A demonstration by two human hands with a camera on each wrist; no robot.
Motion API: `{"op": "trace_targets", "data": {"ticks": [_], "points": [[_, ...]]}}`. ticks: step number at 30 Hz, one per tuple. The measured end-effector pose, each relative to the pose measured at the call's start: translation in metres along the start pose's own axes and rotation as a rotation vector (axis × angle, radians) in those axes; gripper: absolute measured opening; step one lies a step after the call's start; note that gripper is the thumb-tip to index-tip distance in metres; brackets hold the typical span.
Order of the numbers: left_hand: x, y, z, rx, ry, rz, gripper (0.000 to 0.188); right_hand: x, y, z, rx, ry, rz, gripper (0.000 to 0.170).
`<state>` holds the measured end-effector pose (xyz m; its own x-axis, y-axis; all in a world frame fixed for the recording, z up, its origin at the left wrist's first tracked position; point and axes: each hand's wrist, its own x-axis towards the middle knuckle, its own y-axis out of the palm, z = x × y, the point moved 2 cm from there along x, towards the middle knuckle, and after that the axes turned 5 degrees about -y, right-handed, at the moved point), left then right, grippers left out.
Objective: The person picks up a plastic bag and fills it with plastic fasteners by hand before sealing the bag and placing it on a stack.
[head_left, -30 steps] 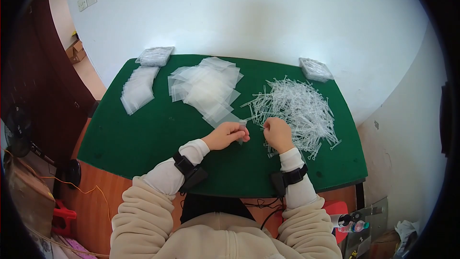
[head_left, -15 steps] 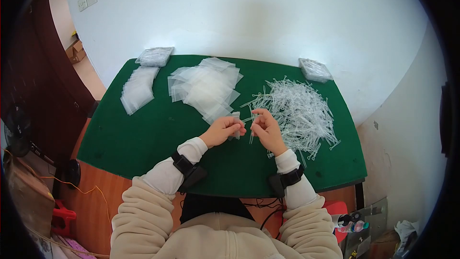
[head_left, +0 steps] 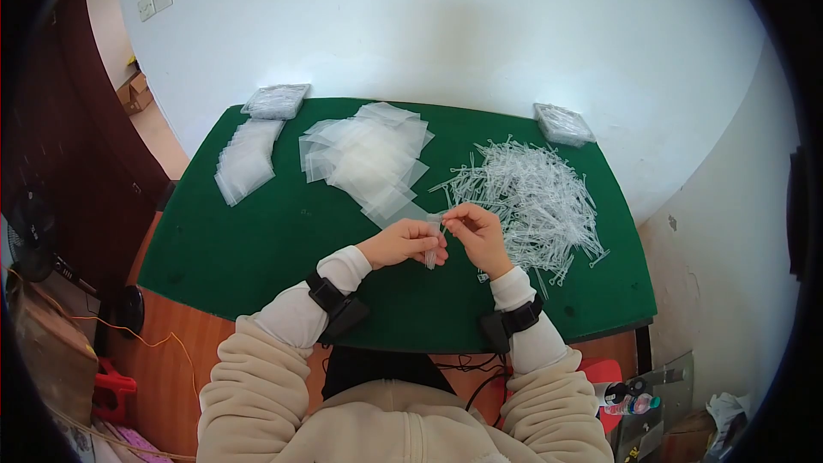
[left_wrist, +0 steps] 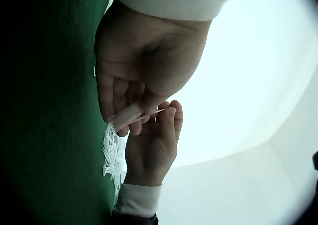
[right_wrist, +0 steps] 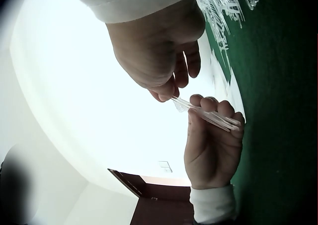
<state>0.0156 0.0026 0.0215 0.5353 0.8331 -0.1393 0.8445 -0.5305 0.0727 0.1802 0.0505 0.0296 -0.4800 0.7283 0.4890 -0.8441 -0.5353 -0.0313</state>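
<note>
Low over the table's middle, the left hand [head_left: 407, 243] pinches a small bundle of clear thin sticks [head_left: 431, 257] between thumb and fingers, which looks wrapped in clear film. Facing it, the right hand [head_left: 480, 237] holds one thin clear stick by thumb and fingertip, its end against the bundle. In the left wrist view the bundle [left_wrist: 125, 116] lies across the left fingers; in the right wrist view the sticks [right_wrist: 213, 116] fan slightly over the left palm. A heap of loose clear sticks [head_left: 536, 197] lies right of the hands. Clear flat bags [head_left: 369, 154] are spread behind the left hand.
On the green table [head_left: 283, 249], a row of overlapping bags [head_left: 249, 163] lies at the left. Filled clear packs stand at the back left [head_left: 277, 101] and back right [head_left: 564, 124]. A white wall rises behind the table.
The right hand has come left from the heap's edge, now with a thin stick at the bundle. The left hand has tilted the bundle and stays nearly in place.
</note>
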Motion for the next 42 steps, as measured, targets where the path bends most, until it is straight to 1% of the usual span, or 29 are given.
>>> {"op": "trace_targets", "data": {"ticks": [7,10,14,15,16,18,19,20,22,23,27,30,34,38,42], "points": [[-0.003,0.001,-0.004,0.004,0.003,0.034,0.020,0.001,-0.002,-0.001,-0.002,0.004,-0.004,0.008],[-0.002,0.002,-0.004,0.025,0.021,0.065,0.021,0.001,-0.001,-0.003,-0.079,-0.105,-0.008,0.009],[0.000,0.003,0.000,0.052,0.061,0.067,0.020,0.002,-0.001,0.001,-0.152,-0.135,0.020,0.009],[0.000,0.003,0.000,0.061,0.077,0.060,0.019,0.001,-0.001,0.002,-0.152,-0.134,0.020,0.009],[0.001,0.004,0.001,0.061,0.078,0.060,0.019,0.001,0.000,0.003,-0.115,-0.061,-0.010,0.009],[0.001,0.005,-0.001,0.275,0.239,-0.083,0.017,0.000,0.002,0.002,-0.040,0.085,-0.072,0.009],[0.001,0.005,-0.002,0.381,0.320,-0.155,0.016,-0.001,0.001,0.000,-0.040,0.084,-0.073,0.009],[0.002,0.006,-0.002,0.381,0.321,-0.154,0.016,-0.001,0.000,-0.004,-0.038,0.056,-0.040,0.008],[0.001,0.006,-0.002,0.494,0.316,-0.271,0.017,-0.001,0.001,-0.009,-0.032,-0.001,0.028,0.006],[0.000,0.006,-0.003,0.549,0.313,-0.331,0.018,-0.001,0.001,-0.009,-0.031,-0.001,0.029,0.006],[-0.001,0.007,-0.003,0.624,0.305,-0.362,0.018,-0.002,0.003,-0.006,-0.044,0.028,-0.002,0.009],[0.000,0.007,-0.001,0.575,0.288,-0.353,0.018,-0.002,0.002,-0.012,-0.130,0.058,0.042,0.010],[-0.001,0.007,-0.003,0.572,0.270,-0.341,0.019,-0.003,0.003,-0.011,-0.101,0.122,0.031,0.012],[0.000,0.004,0.000,0.605,0.286,-0.331,0.019,-0.003,0.003,-0.014,-0.165,0.097,0.039,0.012],[-0.001,0.004,-0.001,0.642,0.298,-0.329,0.019,-0.003,0.004,-0.013,-0.112,0.117,0.037,0.013]]}}
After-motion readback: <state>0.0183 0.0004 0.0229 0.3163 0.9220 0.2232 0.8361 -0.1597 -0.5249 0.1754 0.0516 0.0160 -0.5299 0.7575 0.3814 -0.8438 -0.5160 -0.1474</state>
